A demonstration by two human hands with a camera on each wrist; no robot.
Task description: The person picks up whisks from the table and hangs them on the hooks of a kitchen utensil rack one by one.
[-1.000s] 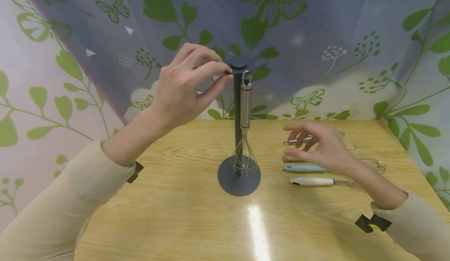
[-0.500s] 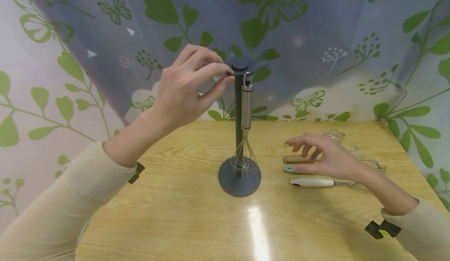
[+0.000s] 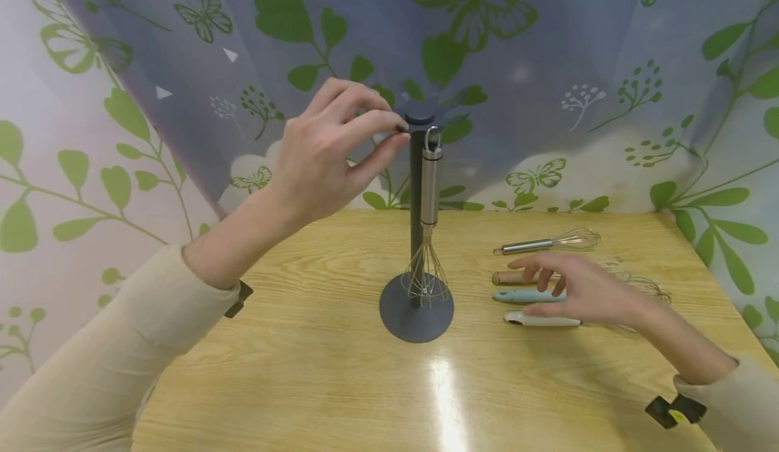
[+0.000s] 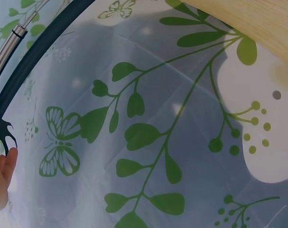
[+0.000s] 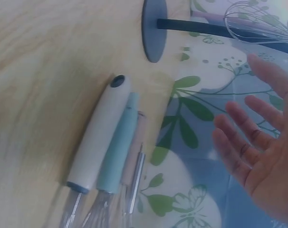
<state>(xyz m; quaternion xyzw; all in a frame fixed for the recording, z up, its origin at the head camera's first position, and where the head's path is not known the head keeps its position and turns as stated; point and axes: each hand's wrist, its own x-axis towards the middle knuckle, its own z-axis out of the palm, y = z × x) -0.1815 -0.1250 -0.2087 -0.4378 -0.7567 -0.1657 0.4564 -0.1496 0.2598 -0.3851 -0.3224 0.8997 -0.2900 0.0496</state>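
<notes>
A dark grey utensil stand [image 3: 416,195] rises upright from its round base [image 3: 416,323]. From one of its hooks hangs a steel-handled whisk [image 3: 429,188], wires downward. My left hand [image 3: 331,151] pinches a hook at the left of the stand's top between thumb and index finger; the left wrist view catches only its fingers [image 4: 7,164] beside the dark hooks. My right hand [image 3: 584,289] hovers with loosely bent fingers over the handles of a white-handled whisk [image 3: 544,320] and a light-blue-handled whisk [image 3: 526,295], holding nothing. The right wrist view shows its palm [image 5: 272,175] facing the camera.
A wooden-handled whisk [image 3: 508,277] and a small steel whisk [image 3: 529,245] lie behind the blue one, all in a row on the wooden table [image 3: 304,384]. A leaf-and-butterfly patterned cloth [image 3: 365,19] stands behind the table.
My right hand has moved toward me and slightly right, uncovering the small steel whisk. My left hand stays at the stand's top and the hanging whisk stays in place.
</notes>
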